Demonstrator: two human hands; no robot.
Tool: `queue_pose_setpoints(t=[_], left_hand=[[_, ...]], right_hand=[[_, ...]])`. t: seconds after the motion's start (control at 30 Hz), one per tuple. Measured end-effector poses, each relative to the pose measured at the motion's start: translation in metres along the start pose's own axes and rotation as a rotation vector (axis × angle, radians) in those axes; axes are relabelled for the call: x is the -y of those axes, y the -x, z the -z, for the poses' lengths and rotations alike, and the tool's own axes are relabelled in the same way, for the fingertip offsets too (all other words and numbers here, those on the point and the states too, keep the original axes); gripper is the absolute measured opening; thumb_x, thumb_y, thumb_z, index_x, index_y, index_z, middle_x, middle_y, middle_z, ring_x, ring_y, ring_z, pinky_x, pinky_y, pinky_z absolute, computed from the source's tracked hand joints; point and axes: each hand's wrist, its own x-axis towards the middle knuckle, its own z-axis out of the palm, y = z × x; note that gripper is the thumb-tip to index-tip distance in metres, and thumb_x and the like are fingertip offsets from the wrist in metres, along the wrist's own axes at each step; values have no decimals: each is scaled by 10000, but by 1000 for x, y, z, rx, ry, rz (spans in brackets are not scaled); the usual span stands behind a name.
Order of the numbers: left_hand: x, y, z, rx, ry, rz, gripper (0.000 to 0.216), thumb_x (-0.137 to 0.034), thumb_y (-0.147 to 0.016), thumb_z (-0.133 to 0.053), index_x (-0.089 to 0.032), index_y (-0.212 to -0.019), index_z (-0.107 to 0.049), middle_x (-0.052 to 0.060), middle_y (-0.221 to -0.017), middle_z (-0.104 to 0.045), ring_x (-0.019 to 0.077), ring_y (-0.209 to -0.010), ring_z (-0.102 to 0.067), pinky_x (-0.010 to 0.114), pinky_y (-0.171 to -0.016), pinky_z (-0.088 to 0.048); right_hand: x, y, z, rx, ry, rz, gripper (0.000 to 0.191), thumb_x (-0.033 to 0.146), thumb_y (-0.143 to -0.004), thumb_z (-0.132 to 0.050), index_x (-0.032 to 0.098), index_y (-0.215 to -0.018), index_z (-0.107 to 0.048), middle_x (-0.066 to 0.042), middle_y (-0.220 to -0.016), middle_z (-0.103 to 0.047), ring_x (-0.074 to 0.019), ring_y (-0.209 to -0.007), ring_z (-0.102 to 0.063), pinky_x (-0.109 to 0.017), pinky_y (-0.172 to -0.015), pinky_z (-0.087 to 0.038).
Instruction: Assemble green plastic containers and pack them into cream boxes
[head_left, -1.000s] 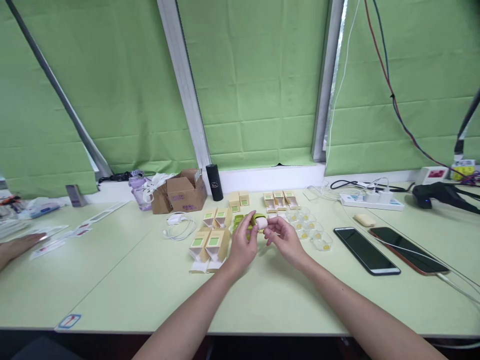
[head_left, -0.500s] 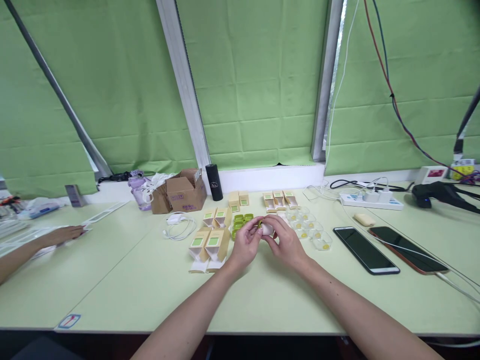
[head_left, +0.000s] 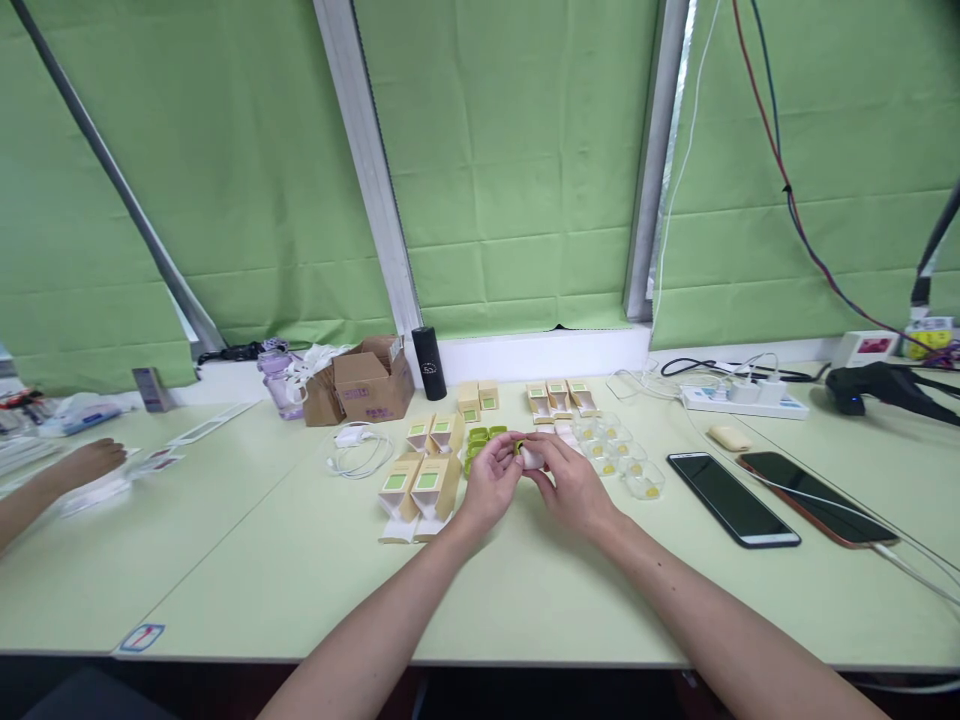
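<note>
Over the middle of the table, my left hand (head_left: 493, 478) and my right hand (head_left: 568, 478) meet around a small white rounded piece (head_left: 532, 458). A small green piece (head_left: 519, 447) shows at its left end, against my left fingers; whether the two are joined I cannot tell. My right fingers close on the white piece from the other side. Just behind my left hand lie green square cups (head_left: 480, 440). More white pieces (head_left: 564, 432) sit behind my right hand. Clear plastic trays with yellow spots (head_left: 611, 450) are to its right.
Small open cardboard boxes (head_left: 427, 480) stand to the left, with others (head_left: 557, 398) at the back. On the right lie two phones (head_left: 733, 500), a power strip (head_left: 750, 400) and cables. A carton (head_left: 371, 380) and black bottle (head_left: 429, 365) stand behind. Another person's hand (head_left: 97, 460) is far left.
My hands stay in nearly the same place, with the white piece turned slightly between the fingers. The other person's hand has moved left, off the papers there.
</note>
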Motion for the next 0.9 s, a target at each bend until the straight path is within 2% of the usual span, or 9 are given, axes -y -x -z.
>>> queue_pose_setpoints(t=[0.37, 0.57, 0.7, 0.9], left_hand=[[1, -1, -6, -122, 48, 10, 417, -292, -775, -867, -148, -1139, -722, 124, -1096, -798, 246, -1042, -783, 390, -986, -634], [4, -1, -9, -153, 45, -8, 435, -272, -747, -875, -147, -1134, -718, 133, -1097, -800, 266, -1049, -788, 417, -997, -635], [1, 1, -13, -189, 59, 0, 427, -238, -730, -869, -146, -1116, -711, 119, -1067, -803, 245, -1020, -793, 377, -974, -639], [-7, 2, -14, -189, 72, 13, 400, -248, -737, -867, -144, -1093, -718, 112, -1039, -804, 232, -978, -791, 344, -919, -645]], right_hand=[[0, -2, 1, -15, 48, 45, 261, 152, -1039, -500, 218, -1276, -588, -175, -1292, -708, -303, -1180, -718, -452, -910, -644], [0, -2, 0, -12, 53, 55, 287, 124, -1016, -496, 216, -1276, -577, -188, -1311, -706, -309, -1214, -713, -459, -927, -644], [0, -2, -1, -10, 55, 72, 334, 90, -1000, -478, 202, -1306, -555, -208, -1345, -696, -315, -1281, -685, -479, -974, -632], [0, -2, 0, -16, 50, 76, 330, 115, -1008, -507, 216, -1320, -548, -185, -1323, -705, -317, -1250, -697, -478, -950, -641]])
